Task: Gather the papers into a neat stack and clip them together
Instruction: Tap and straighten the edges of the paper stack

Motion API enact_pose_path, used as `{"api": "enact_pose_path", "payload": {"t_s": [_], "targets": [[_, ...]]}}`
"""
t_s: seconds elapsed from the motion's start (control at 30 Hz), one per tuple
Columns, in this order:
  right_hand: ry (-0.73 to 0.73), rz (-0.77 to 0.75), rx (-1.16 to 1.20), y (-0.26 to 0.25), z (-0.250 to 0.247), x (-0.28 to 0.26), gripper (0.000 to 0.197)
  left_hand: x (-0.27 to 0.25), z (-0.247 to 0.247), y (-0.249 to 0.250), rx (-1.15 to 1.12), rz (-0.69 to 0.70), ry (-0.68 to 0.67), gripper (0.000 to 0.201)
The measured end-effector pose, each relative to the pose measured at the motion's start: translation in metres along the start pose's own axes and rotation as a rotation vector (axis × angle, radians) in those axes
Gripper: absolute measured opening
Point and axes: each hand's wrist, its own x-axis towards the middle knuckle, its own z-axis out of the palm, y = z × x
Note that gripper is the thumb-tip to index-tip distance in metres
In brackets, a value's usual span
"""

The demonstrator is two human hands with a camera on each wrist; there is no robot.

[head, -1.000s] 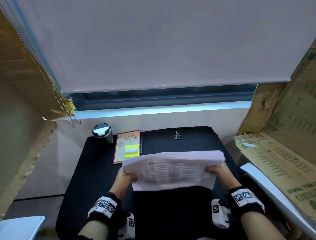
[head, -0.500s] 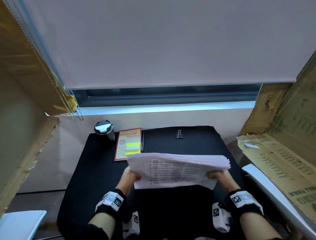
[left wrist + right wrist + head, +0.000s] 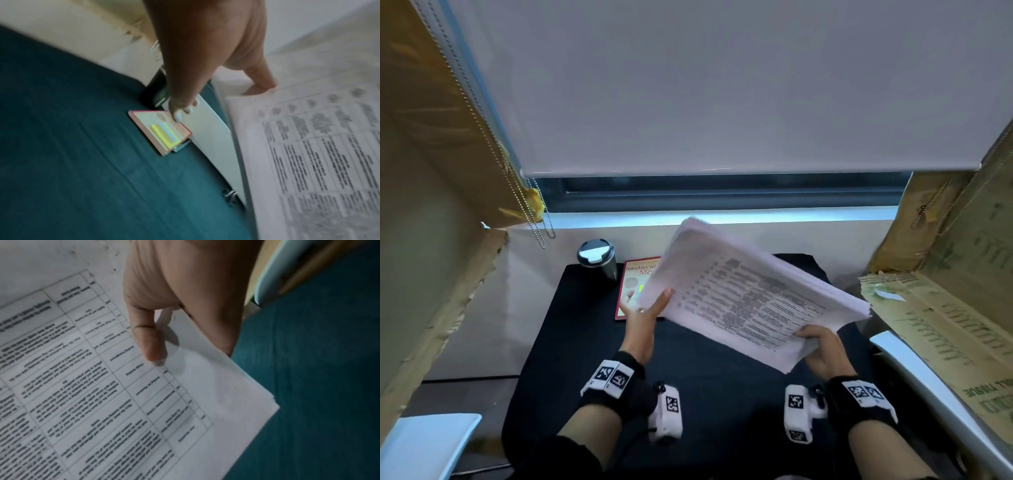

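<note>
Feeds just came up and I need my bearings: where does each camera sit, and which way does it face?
Head: on the head, looking forward and down at the black table; both forearms show, left hand and right hand on the paper stack.
Left wrist: along the left hand toward book, binder clip.
Right wrist: along the right hand, thumb on the stack.
Shared: all three show the stack.
</note>
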Motion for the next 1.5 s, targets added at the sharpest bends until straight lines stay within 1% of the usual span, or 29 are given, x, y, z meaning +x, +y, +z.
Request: {"api": "enact_pose_path", "payload": {"t_s": [0.03,0.07,0.1,0.13,0.17,0.2,0.3,0.37,0.4,0.43,0.47,0.5,0.53,0.57,0.6,0.63,0.7,0.73,0.83,0.9,0.97,1.0,1.03,1.07,1.1,1.17,1.27,1.33,1.5], "targets": [[-0.04,0.057,0.054,0.003,0.003,-0.002,0.02,-0.002,0.006,0.003,-0.091,-0.031,-0.023,0.087],[-0.064,0.107,0.083,0.007,0.007,-0.004,0.022,-0.003,0.011,0.006,-0.173,-0.067,-0.081,0.083],[-0.1,0.14,0.125,0.011,0.012,-0.007,0.024,-0.005,0.014,0.008,-0.255,-0.09,-0.156,0.085],[-0.129,0.161,0.159,0.017,0.014,-0.008,0.027,-0.007,0.017,0.01,-0.3,-0.102,-0.232,0.087],[-0.158,0.185,0.197,0.024,0.016,-0.009,0.033,-0.01,0.021,0.013,-0.33,-0.094,-0.295,0.084],[-0.18,0.2,0.215,0.031,0.017,-0.011,0.037,-0.013,0.025,0.016,-0.324,-0.08,-0.314,0.076],[-0.2,0.23,0.238,0.049,0.013,-0.024,0.034,-0.018,0.037,0.021,-0.297,-0.024,-0.267,0.05],[-0.168,0.177,0.185,0.053,0.003,-0.031,0.036,-0.019,0.04,0.026,-0.236,0.015,-0.243,0.033],[-0.119,0.132,0.135,0.052,-0.003,-0.034,0.039,-0.02,0.04,0.028,-0.195,0.034,-0.229,0.027],[-0.086,0.075,0.086,0.049,-0.01,-0.035,0.046,-0.021,0.039,0.031,-0.154,0.056,-0.22,0.025],[-0.066,0.028,0.019,0.044,-0.016,-0.035,0.061,-0.022,0.037,0.033,-0.113,0.084,-0.216,0.024],[-0.065,-0.029,-0.056,0.038,-0.02,-0.035,0.079,-0.023,0.036,0.036,-0.073,0.106,-0.217,0.024],[-0.062,-0.093,-0.163,0.028,-0.02,-0.036,0.093,-0.023,0.034,0.036,-0.03,0.129,-0.225,0.027],[-0.054,-0.169,-0.296,0.018,-0.018,-0.034,0.098,-0.022,0.033,0.036,0.014,0.15,-0.239,0.032],[-0.053,-0.248,-0.425,0.007,-0.013,-0.034,0.097,-0.022,0.032,0.035,0.057,0.17,-0.258,0.037],[-0.073,-0.317,-0.521,-0.002,-0.008,-0.033,0.093,-0.022,0.033,0.033,0.093,0.182,-0.282,0.037],[-0.169,-0.42,-0.602,-0.023,0.012,-0.035,0.079,-0.024,0.034,0.031,0.157,0.198,-0.325,0.027],[-0.205,-0.443,-0.595,-0.033,0.023,-0.038,0.069,-0.025,0.036,0.029,0.179,0.201,-0.349,0.024],[-0.271,-0.469,-0.487,-0.052,0.047,-0.041,0.042,-0.028,0.036,0.025,0.215,0.201,-0.383,0.023],[-0.293,-0.477,-0.459,-0.052,0.057,-0.043,0.034,-0.027,0.032,0.023,0.197,0.187,-0.368,0.027],[-0.327,-0.47,-0.474,-0.048,0.065,-0.046,0.025,-0.026,0.027,0.021,0.153,0.176,-0.342,0.035],[-0.341,-0.461,-0.487,-0.047,0.067,-0.047,0.029,-0.024,0.023,0.02,0.132,0.177,-0.34,0.04],[-0.356,-0.452,-0.489,-0.045,0.069,-0.046,0.039,-0.024,0.021,0.02,0.117,0.178,-0.343,0.045],[-0.383,-0.452,-0.48,-0.044,0.07,-0.046,0.043,-0.023,0.018,0.021,0.105,0.179,-0.348,0.048],[-0.415,-0.451,-0.474,-0.044,0.071,-0.047,0.041,-0.023,0.016,0.022,0.094,0.177,-0.35,0.05],[-0.454,-0.458,-0.473,-0.044,0.075,-0.044,0.048,-0.022,0.015,0.023,0.078,0.174,-0.355,0.053],[-0.48,-0.428,-0.472,-0.042,0.081,-0.038,0.054,-0.021,0.018,0.026,0.075,0.174,-0.345,0.07],[-0.478,-0.405,-0.453,-0.043,0.084,-0.036,0.06,-0.021,0.021,0.028,0.066,0.176,-0.342,0.077],[-0.477,-0.387,-0.432,-0.06,0.087,-0.039,0.065,-0.022,0.026,0.038,0.061,0.203,-0.379,0.075]]}}
